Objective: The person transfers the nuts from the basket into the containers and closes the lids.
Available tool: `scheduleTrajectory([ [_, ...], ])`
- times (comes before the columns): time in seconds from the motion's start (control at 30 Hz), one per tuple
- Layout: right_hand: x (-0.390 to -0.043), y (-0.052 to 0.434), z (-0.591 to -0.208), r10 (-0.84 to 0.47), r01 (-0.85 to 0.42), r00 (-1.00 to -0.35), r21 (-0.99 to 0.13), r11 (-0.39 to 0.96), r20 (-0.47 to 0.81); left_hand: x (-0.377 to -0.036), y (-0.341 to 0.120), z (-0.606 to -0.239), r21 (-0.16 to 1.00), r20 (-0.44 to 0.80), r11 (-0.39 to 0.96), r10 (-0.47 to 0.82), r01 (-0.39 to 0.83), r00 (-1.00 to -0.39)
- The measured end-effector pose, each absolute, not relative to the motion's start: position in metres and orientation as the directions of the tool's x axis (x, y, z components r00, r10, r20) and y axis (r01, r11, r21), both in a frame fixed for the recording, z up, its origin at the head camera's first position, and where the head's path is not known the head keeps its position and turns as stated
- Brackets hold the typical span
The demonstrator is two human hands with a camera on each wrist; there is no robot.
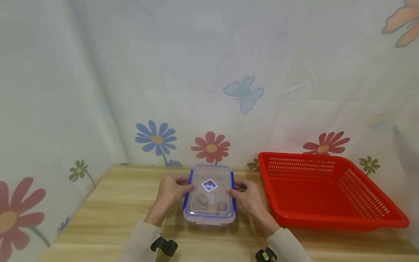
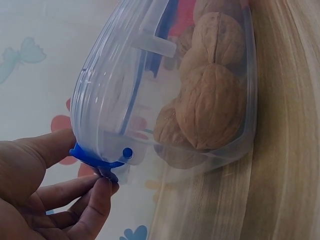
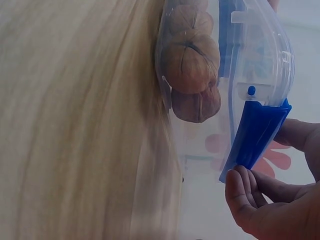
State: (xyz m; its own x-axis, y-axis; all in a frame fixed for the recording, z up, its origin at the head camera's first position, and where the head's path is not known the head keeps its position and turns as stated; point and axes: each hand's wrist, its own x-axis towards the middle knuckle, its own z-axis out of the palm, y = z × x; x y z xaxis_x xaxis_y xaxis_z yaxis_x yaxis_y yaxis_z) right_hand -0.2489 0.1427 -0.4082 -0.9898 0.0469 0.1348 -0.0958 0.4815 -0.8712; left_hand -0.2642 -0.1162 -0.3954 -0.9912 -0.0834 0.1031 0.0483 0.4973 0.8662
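A clear plastic box (image 1: 209, 193) with a snap-on lid and blue side latches stands on the wooden table (image 1: 124, 203) in front of me. Several walnuts (image 1: 202, 200) lie inside, also seen as walnuts (image 2: 210, 105) and walnuts (image 3: 190, 60) in the wrist views. My left hand (image 1: 188, 183) is at the box's left side; in the left wrist view the left hand (image 2: 90, 167) pinches the left blue latch (image 2: 95, 157) between thumb and fingers. My right hand (image 1: 236, 187) is at the right side, where the right hand (image 3: 250, 175) holds the right blue latch (image 3: 256, 132), which is swung outward from the box.
A large red slotted basket (image 1: 360, 196) sits on the table just right of the box, close to my right wrist. A flower-printed cloth (image 1: 209, 91) hangs behind and to the left. Bare tabletop lies to the left of the box.
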Motion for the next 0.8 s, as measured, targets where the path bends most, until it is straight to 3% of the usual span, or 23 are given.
scheduleTrajectory([
  [0.5,-0.255,0.139,-0.406,0.030,-0.083,-0.993,-0.854,0.514,0.115,-0.269,-0.125,-0.395,0.873,0.086,0.486,-0.078,0.037,-0.993],
  [0.63,-0.253,0.137,-0.397,0.018,-0.105,-0.990,-0.805,0.584,0.142,-0.269,-0.129,-0.390,0.834,0.083,0.551,-0.055,0.039,-0.995],
  [0.8,-0.244,0.142,-0.368,-0.009,-0.190,-0.969,-0.715,0.673,0.249,-0.269,-0.140,-0.378,0.716,0.165,0.678,0.071,0.169,-0.984],
])
